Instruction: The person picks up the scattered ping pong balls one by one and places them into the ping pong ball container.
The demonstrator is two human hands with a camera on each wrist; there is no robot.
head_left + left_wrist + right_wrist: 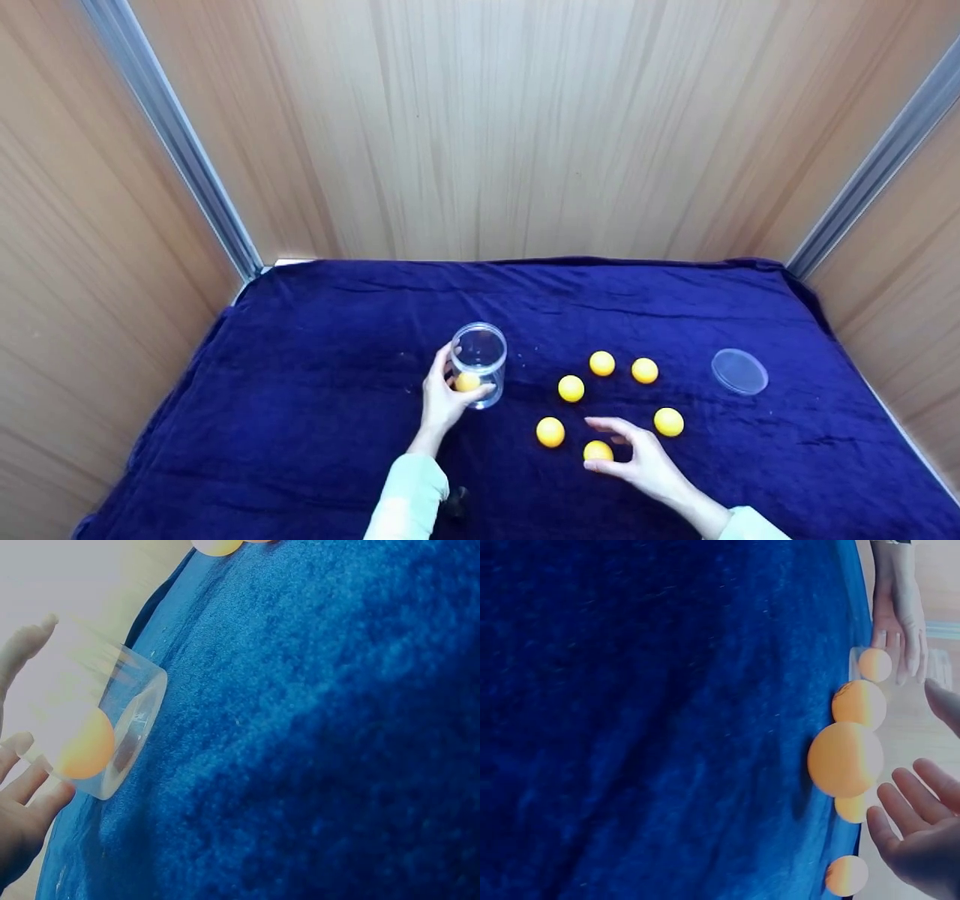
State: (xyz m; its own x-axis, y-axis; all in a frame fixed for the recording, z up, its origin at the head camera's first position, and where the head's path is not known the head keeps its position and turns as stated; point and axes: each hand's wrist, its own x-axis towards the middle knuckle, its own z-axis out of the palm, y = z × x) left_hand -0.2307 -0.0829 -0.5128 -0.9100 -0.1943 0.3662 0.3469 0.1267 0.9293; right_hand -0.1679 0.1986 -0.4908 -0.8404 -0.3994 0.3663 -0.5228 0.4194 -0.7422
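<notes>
My left hand [441,401] grips a clear plastic jar [492,358], thumb on one side and fingers on the other. The jar stands with its open mouth upward, and an orange ping-pong ball [88,748] lies inside near its bottom. Over another ping-pong ball [598,451] my right hand [646,463] is held with thumb and fingers spread apart. The right wrist view shows a gap between these fingers and the large near ball [845,759]. Several more balls lie loose around it, including one [550,432] to its left and one [669,421] to its right.
A round clear lid [739,371] lies flat at the right. Dark blue velvet cloth [300,420] covers the table, with slight wrinkles. Wood-grain panels [525,135] rise behind and at both sides. A small black object [456,502] sits beside the left sleeve.
</notes>
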